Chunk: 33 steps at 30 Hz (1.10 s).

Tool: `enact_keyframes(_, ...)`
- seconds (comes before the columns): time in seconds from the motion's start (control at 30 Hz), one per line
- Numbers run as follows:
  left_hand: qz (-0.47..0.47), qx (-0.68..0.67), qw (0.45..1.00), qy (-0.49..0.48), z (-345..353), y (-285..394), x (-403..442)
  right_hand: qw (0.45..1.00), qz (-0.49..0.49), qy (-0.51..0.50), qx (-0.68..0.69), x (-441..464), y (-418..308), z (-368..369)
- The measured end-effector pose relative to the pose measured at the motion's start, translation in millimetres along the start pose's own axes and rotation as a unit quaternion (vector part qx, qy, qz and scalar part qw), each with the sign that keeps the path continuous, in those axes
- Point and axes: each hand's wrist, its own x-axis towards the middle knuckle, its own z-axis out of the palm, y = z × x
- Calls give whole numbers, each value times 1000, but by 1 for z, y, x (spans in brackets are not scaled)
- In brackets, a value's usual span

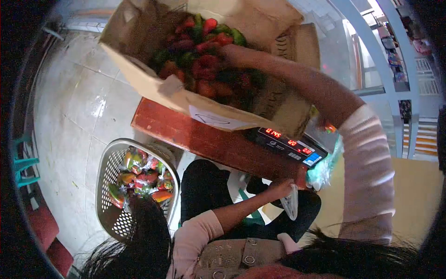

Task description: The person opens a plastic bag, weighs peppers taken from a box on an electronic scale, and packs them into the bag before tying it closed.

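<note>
My right hand (231,54) reaches into a large cardboard box (218,114), among red and green bell peppers (206,67). Its fingers are blurred and partly lost among the peppers, so I cannot see whether they grip one. Close to my lap, my left hand (281,189) is closed on a small clear plastic bag (291,204), which hangs below the fingers. A digital scale (290,146) with lit red digits stands beyond that hand, partly covered by the box.
A reddish wooden bench (204,144) supports the box and scale. At its right end lies a bundle of greenish plastic bags (325,169). To the left, a plastic basket (106,186) on the tiled floor holds several bagged peppers (144,176). Teal chairs (25,160) stand farther left.
</note>
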Motion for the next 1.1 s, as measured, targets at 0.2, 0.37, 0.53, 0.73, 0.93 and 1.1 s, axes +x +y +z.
enact_keyframes(0.2, 0, -17, 999, -30, 9, -32, 18, 988, -65, 56, -127, -7, 6, -53)
enact_keyframes(0.37, 17, -13, 1000, -19, 20, -44, 20, 835, 17, 530, 145, -179, -71, -120)
enact_keyframes(0.53, 86, 17, 995, -39, 8, -12, 2, 700, 365, 594, 153, -327, -51, 51)
enact_keyframes(0.73, 99, 16, 995, 6, 33, -101, 18, 711, 410, 564, -86, -318, -51, 133)
enact_keyframes(0.93, 55, 144, 988, 23, -14, 33, -61, 629, 475, 613, -57, -298, -42, 121)
enact_keyframes(1.1, -4, 102, 994, 33, -42, -49, -61, 730, 335, 594, -48, -340, -89, 166)
